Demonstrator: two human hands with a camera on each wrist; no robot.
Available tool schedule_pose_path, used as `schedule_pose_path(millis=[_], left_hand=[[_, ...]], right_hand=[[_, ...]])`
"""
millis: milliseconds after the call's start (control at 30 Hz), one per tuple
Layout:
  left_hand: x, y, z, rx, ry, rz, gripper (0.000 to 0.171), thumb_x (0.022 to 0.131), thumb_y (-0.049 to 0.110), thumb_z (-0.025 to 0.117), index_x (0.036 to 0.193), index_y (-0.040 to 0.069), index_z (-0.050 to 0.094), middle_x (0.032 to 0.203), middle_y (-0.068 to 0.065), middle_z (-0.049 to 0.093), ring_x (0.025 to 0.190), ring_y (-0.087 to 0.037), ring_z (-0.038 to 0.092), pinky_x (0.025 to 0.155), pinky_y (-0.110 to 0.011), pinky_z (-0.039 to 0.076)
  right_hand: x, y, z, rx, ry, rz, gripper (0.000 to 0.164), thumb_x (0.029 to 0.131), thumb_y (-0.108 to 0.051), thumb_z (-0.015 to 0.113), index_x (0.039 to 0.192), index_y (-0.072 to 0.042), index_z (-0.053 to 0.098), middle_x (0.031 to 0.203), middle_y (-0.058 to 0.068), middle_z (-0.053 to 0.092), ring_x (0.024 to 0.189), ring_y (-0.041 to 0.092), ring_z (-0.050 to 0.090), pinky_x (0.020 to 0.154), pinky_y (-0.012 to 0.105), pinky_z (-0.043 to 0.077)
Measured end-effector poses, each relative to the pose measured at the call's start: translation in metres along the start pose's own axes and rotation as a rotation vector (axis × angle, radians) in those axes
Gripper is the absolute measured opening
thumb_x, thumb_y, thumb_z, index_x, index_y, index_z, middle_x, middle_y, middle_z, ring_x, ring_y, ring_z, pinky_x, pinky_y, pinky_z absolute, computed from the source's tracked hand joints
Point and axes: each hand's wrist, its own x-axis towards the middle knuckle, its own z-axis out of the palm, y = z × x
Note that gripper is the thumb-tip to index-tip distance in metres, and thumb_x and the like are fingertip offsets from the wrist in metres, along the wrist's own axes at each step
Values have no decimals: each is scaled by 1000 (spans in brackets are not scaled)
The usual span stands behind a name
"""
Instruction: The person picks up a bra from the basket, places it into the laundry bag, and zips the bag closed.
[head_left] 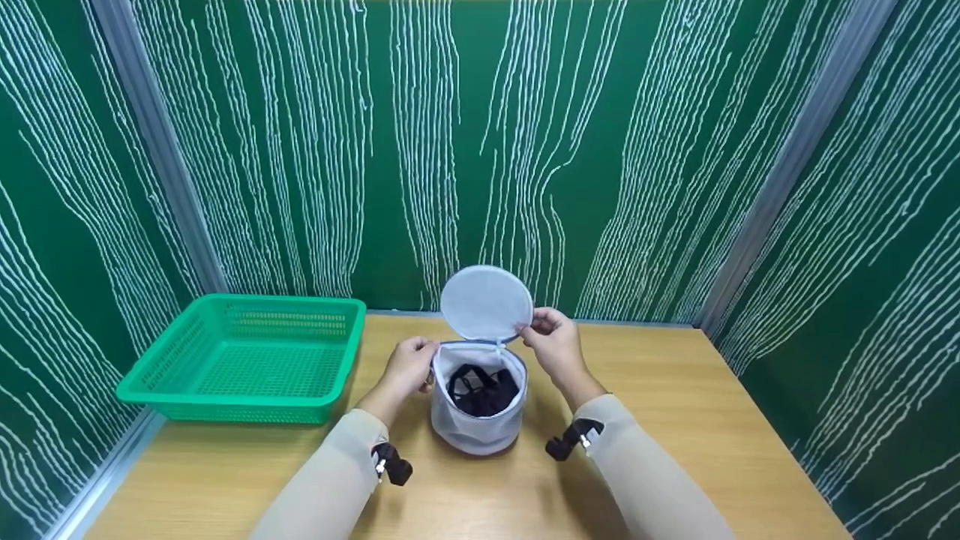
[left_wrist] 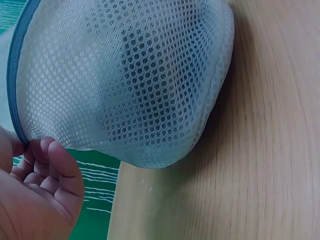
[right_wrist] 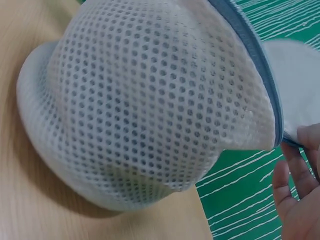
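A white mesh laundry bag [head_left: 480, 435] stands upright on the table, its round lid [head_left: 486, 301] raised at the back. Dark cloth with straps [head_left: 484, 391] lies inside; through the mesh it shows only as a dark patch. My left hand [head_left: 411, 365] pinches the bag's rim at the left, where the blue-grey zipper edge [left_wrist: 13, 75] runs. With thumb and fingers my right hand [head_left: 555, 345] pinches the lid's edge at its lower right. In the right wrist view the right fingers [right_wrist: 295, 172] hold that edge beside the zippered rim [right_wrist: 267, 75].
A green plastic basket [head_left: 247, 409] stands on the left of the wooden table [head_left: 645, 420]. Green walls with white streaks [head_left: 495, 150] rise behind and at both sides, joined by grey metal posts [head_left: 795, 165].
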Motion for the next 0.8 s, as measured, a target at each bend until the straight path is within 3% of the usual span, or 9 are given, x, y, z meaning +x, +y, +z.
schedule_pose_path(millis=[200, 400, 533, 667, 800], left_hand=[[1, -2, -1, -72, -20, -6, 26, 117, 25, 57, 101, 6, 65, 72, 1, 54, 56, -10, 51, 47, -20, 46], [-3, -4, -1, -103, -41, -25, 30, 119, 22, 49, 101, 5, 65, 76, -2, 58, 58, -13, 57, 50, -24, 50], [-4, -4, -2, -113, -36, -27, 27, 116, 19, 48, 98, 8, 64, 76, -2, 61, 61, -16, 60, 53, -28, 53], [-2, -4, -2, -131, -29, -58, 25, 116, 22, 53, 113, 4, 69, 82, -2, 62, 66, -15, 59, 56, -29, 54], [-3, -3, -4, -125, -19, -104, 36, 120, 27, 51, 139, 1, 68, 99, -6, 64, 76, -16, 59, 64, -32, 57]], right_hand=[[-8, -2, -4, -98, -41, -104, 7, 93, 5, 85, 97, 5, 80, 94, 15, 85, 81, 5, 74, 77, 18, 64], [-18, 1, -7, -151, -119, -175, 9, 94, 9, 83, 94, 0, 84, 100, 17, 86, 87, 4, 76, 82, 17, 64], [-23, 1, -13, -163, -204, -181, 9, 95, 10, 81, 93, 1, 83, 111, 19, 87, 103, 14, 82, 91, 25, 67], [-27, -1, -22, -213, -289, -147, 12, 95, 10, 81, 93, -2, 82, 124, 19, 85, 122, 32, 80, 98, 36, 68], [-29, 1, -27, -287, -352, -126, 16, 97, 8, 78, 96, -7, 84, 135, 15, 81, 134, 39, 74, 100, 37, 68]])
